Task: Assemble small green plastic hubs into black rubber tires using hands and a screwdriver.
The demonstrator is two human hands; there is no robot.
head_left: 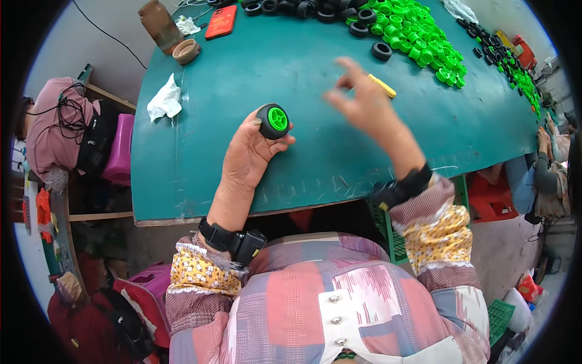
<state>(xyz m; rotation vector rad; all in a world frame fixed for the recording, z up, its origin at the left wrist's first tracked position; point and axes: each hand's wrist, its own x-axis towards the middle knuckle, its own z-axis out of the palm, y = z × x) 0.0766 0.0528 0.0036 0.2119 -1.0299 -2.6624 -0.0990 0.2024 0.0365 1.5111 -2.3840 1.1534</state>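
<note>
the left hand (248,151) has the wheel (274,121), and it's a firm hold: fingers and thumb curl round the black tyre (264,115), the bright green hub (278,119) turned up toward the camera. that wheel is held up over the near half of the green table (327,167), left of the middle! across to the right hand (364,97), blurred, raised over the tabletop, its fingers loose and spread open. right beside it is a slim yellow object (383,86), partly behind the hand; whether the two touch, i can't tell.

further out, a loose tyre (381,51) lies just short of a big heap of green hubs (418,39), with a cluster of black tyres (303,8) along the far edge. over on the left, a crumpled white tissue (165,100), then a round brown lid (185,53) next to a tilted-looking brown jar (160,27), and a red phone (220,23) lying flat near them. far right, a co-worker's hands (544,141) show at the table's edge!
</note>
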